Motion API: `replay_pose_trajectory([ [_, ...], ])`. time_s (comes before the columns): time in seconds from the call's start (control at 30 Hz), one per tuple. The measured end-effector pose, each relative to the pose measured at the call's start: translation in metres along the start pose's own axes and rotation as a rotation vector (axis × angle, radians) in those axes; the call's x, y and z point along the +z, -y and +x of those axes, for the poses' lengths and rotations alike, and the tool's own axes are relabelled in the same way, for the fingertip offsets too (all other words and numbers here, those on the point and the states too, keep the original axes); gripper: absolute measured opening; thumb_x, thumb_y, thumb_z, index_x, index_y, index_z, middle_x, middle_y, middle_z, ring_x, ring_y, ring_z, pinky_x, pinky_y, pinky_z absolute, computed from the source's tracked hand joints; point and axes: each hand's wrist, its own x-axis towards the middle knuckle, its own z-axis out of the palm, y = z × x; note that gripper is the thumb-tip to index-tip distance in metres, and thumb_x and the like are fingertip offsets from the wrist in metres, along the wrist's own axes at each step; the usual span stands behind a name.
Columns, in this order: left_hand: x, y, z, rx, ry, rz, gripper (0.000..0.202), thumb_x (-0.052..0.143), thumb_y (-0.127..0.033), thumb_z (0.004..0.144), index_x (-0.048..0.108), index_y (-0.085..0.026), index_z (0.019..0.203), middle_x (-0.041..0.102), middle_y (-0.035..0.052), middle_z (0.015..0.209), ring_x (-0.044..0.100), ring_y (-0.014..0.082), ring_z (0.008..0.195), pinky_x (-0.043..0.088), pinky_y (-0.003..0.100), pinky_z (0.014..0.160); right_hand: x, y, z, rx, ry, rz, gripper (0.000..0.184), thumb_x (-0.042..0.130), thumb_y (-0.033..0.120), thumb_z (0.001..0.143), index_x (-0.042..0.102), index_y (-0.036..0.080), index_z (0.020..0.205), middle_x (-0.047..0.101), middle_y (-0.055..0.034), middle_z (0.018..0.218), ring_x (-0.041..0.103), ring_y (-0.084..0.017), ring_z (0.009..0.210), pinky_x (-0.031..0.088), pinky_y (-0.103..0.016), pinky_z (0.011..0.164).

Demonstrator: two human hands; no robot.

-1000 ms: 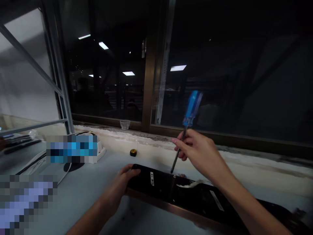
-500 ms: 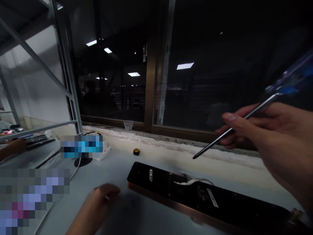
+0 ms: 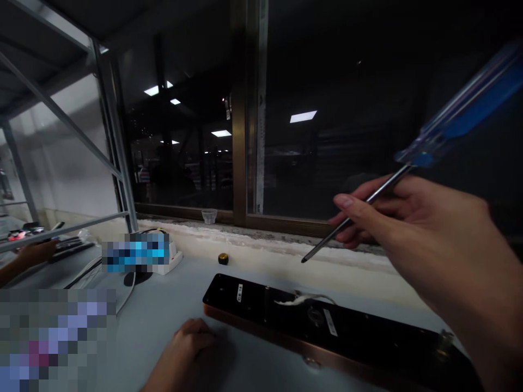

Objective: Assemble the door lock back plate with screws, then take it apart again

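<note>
My right hand (image 3: pixel 425 228) is closed around the metal shaft of a screwdriver (image 3: pixel 461 109). Its clear blue handle points up to the right, and its dark tip hangs in the air above the far side of a long black-topped case. That case (image 3: pixel 286 316) lies on the table, with a copper-coloured side, white labels, a white wire across its top and a brass fitting (image 3: pixel 444 344) near its right end. Left of the case, my left hand (image 3: pixel 183 348) is low over the table with curled fingers; whatever they may hold is hidden.
A small black-and-gold knob (image 3: pixel 223 258) lies behind the case. A clear plastic cup (image 3: pixel 209 216) stands on the window sill. White power strip (image 3: pixel 169 264), cables and blurred-out patches are at left. Beyond the metal frame (image 3: pixel 122 179), another person's hand (image 3: pixel 38 253) shows.
In the picture, my right hand and the screwdriver have shifted left, showing more of the handle. My left hand has shifted right and slightly down. The view itself has turned a little.
</note>
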Motion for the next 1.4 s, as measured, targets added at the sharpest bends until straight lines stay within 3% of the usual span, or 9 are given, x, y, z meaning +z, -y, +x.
replay_pose_trajectory([
  [0.17, -0.001, -0.004, 0.001, 0.058, 0.039, 0.122, 0.022, 0.046, -0.016, 0.078, 0.067, -0.022, 0.076, 0.062, 0.0035, 0.078, 0.055, 0.0167, 0.073, 0.038, 0.025, 0.066, -0.002, 0.004, 0.001, 0.002, 0.023, -0.009, 0.021, 0.064, 0.036, 0.066, 0.052, 0.019, 0.07, 0.058, 0.001, 0.049, 0.056, -0.013, 0.039, 0.04, -0.019, 0.032],
  [0.47, -0.02, -0.012, 0.012, 0.352, 0.161, 0.289, 0.029, 0.038, -0.003, 0.075, 0.06, -0.019, 0.065, 0.061, 0.0006, 0.071, 0.055, 0.0124, 0.066, 0.035, 0.021, 0.058, -0.004, 0.0, 0.001, -0.012, 0.047, -0.013, 0.025, 0.061, 0.041, 0.067, 0.053, 0.018, 0.072, 0.059, 0.0001, 0.053, 0.057, -0.014, 0.042, 0.046, -0.021, 0.035],
  [0.7, -0.012, -0.006, 0.013, 0.362, 0.164, 0.243, 0.019, 0.045, -0.014, 0.078, 0.063, -0.02, 0.075, 0.064, 0.0034, 0.076, 0.055, 0.0148, 0.067, 0.037, 0.022, 0.06, -0.003, -0.002, 0.002, 0.001, 0.084, 0.063, 0.026, 0.064, 0.04, 0.067, 0.052, 0.017, 0.073, 0.06, -0.0008, 0.056, 0.056, -0.014, 0.041, 0.047, -0.022, 0.036],
  [0.83, -0.004, -0.019, 0.016, 0.272, 0.209, -0.225, 0.019, 0.051, -0.026, 0.077, 0.066, -0.019, 0.068, 0.063, 0.0036, 0.066, 0.053, 0.0144, 0.061, 0.037, 0.024, 0.059, 0.0, 0.001, 0.0, 0.038, 0.197, 0.195, 0.025, 0.064, 0.037, 0.069, 0.05, 0.017, 0.074, 0.06, -0.0006, 0.056, 0.055, -0.011, 0.041, 0.047, -0.019, 0.038],
  [0.9, 0.003, -0.034, 0.022, 0.148, 0.288, -0.57, 0.023, 0.055, -0.035, 0.074, 0.066, -0.019, 0.062, 0.062, 0.0034, 0.061, 0.054, 0.0146, 0.059, 0.039, 0.025, 0.058, 0.002, 0.002, -0.002, 0.066, 0.322, 0.266, 0.024, 0.063, 0.037, 0.072, 0.05, 0.017, 0.076, 0.061, -0.0007, 0.059, 0.056, -0.011, 0.044, 0.049, -0.02, 0.042],
  [1.0, 0.015, -0.062, 0.034, 0.078, 0.368, -0.83, 0.028, 0.064, -0.046, 0.065, 0.063, -0.018, 0.058, 0.061, 0.0024, 0.058, 0.056, 0.0139, 0.055, 0.04, 0.023, 0.052, 0.008, 0.002, -0.005, 0.106, 0.557, 0.33, 0.022, 0.059, 0.038, 0.077, 0.051, 0.017, 0.079, 0.062, -0.0018, 0.063, 0.057, -0.011, 0.05, 0.049, -0.021, 0.047],
  [1.03, 0.019, -0.069, 0.038, 0.03, 0.3, -1.031, 0.029, 0.068, -0.045, 0.061, 0.061, -0.018, 0.057, 0.061, 0.0017, 0.057, 0.056, 0.0133, 0.055, 0.041, 0.023, 0.054, 0.01, 0.001, -0.007, 0.125, 0.63, 0.333, 0.022, 0.058, 0.038, 0.078, 0.051, 0.017, 0.079, 0.062, -0.0023, 0.064, 0.057, -0.011, 0.052, 0.049, -0.021, 0.048],
  [1.13, 0.026, -0.081, 0.045, -0.044, 0.306, -1.528, 0.035, 0.08, -0.039, 0.047, 0.055, -0.016, 0.055, 0.059, -0.0018, 0.05, 0.055, 0.0098, 0.048, 0.04, 0.02, 0.049, 0.016, -0.001, -0.011, 0.183, 0.776, 0.31, 0.023, 0.057, 0.04, 0.079, 0.051, 0.017, 0.08, 0.063, -0.0026, 0.066, 0.056, -0.01, 0.056, 0.047, -0.02, 0.052],
  [1.4, 0.025, -0.059, 0.038, -0.101, 0.373, -1.859, 0.031, 0.081, -0.035, 0.05, 0.06, -0.017, 0.064, 0.059, -0.005, 0.048, 0.053, 0.0041, 0.042, 0.03, 0.012, 0.041, 0.035, -0.015, -0.021, 0.276, 0.899, 0.31, 0.018, 0.056, 0.036, 0.082, 0.052, 0.019, 0.082, 0.063, 0.0006, 0.07, 0.056, -0.008, 0.062, 0.045, -0.015, 0.056],
])
